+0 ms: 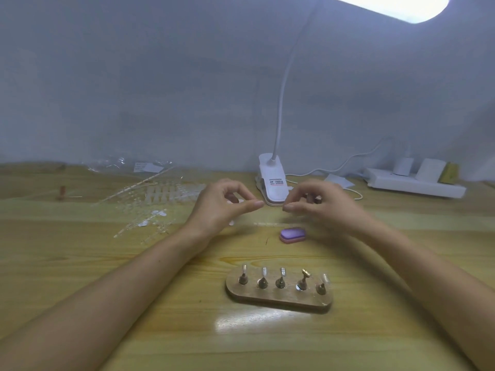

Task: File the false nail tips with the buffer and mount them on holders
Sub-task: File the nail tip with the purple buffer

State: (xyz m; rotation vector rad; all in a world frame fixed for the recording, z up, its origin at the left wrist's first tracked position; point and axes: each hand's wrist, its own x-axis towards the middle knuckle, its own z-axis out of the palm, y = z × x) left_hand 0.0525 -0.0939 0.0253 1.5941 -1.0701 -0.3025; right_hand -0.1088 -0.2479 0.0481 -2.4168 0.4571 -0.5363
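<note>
My left hand point(227, 204) hovers above the table with its fingers curled, and a small whitish nail tip point(239, 201) shows between them. My right hand point(316, 204) is level with it, fingers curled too; what they hold is too blurred to tell. The two thumbs point at each other with a small gap between. The purple and pink buffer point(292, 235) lies on the table under that gap. A thin clear strip point(269, 224) lies just behind the buffer. Nearer me stands the wooden holder base point(278, 299) with several holders; most carry clear tips and one gold-topped holder point(305, 274) is bare.
Clear sprues and loose nail tips point(155, 207) are scattered at the left, with plastic bags point(128, 164) behind. A white clip lamp point(273, 183) stands at the back centre, its cable running right to a power strip point(412, 183). A small red item point(62, 192) is far left.
</note>
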